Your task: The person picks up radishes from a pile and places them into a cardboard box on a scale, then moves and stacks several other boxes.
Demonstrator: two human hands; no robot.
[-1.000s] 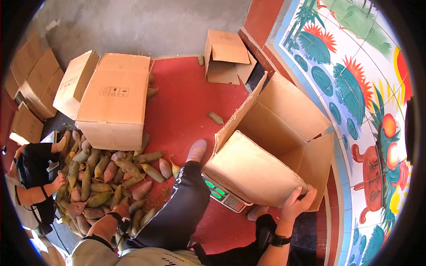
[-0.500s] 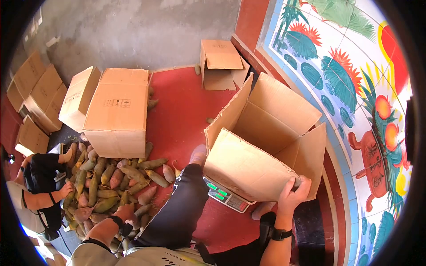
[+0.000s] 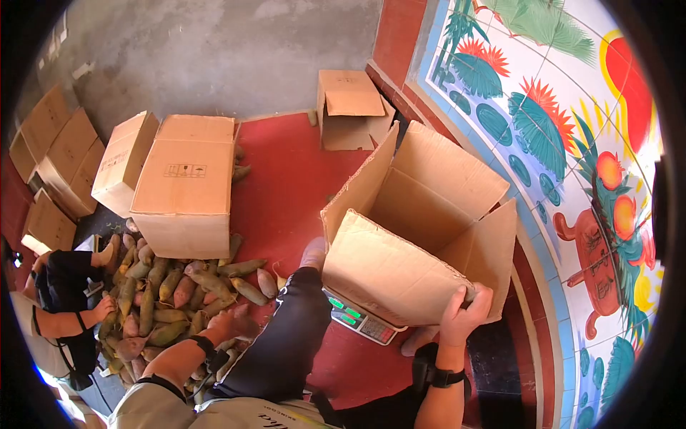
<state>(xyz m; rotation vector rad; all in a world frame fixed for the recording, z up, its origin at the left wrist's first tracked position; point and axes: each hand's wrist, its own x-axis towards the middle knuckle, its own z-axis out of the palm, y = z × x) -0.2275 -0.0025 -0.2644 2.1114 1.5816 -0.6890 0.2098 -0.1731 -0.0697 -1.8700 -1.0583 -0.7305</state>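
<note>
One open carton [image 3: 389,268]: rim pinched by right hand [image 3: 466,312], fingertips partly hidden; left hand [image 3: 234,323] blurred near tubers [image 3: 169,314], finger state indeterminable.

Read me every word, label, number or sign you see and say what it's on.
"tha", seemingly cut off, on the shirt; smaller print beside it is blurred.
Umbrella and other handling symbols on the large closed box.
Scale: green displays and keypad too small to read.
Open box: faint print, illegible.
Far box: faint marks, unreadable.
</note>
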